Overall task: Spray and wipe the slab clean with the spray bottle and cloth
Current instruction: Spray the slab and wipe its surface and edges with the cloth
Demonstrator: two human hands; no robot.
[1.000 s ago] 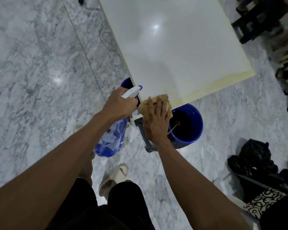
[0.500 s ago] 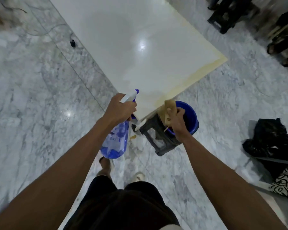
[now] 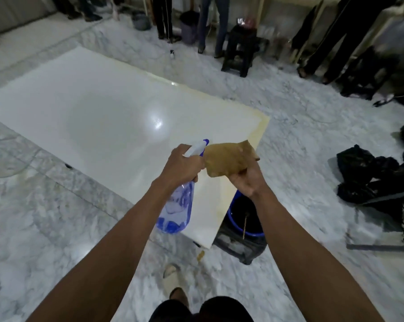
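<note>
A large glossy white slab [image 3: 98,117] lies flat just above the marble floor, its near corner close to my feet. My left hand [image 3: 181,167] grips the neck of a clear blue spray bottle [image 3: 176,210], whose white and blue nozzle points forward over the slab. My right hand [image 3: 246,180] holds up a tan cloth [image 3: 228,158], which hangs open in the air right beside the nozzle, above the slab's near right edge.
A blue bucket [image 3: 233,220] rests on a dark stool [image 3: 240,248] at the slab's near corner, under my right wrist. Black bags [image 3: 368,175] lie on the floor at right. A dark stool [image 3: 241,49] and several people's legs stand at the back.
My view has tilted up, showing the whole slab and the room's back. My right hand lifted the cloth off the bucket and stool up beside the nozzle; the bottle rose too.
</note>
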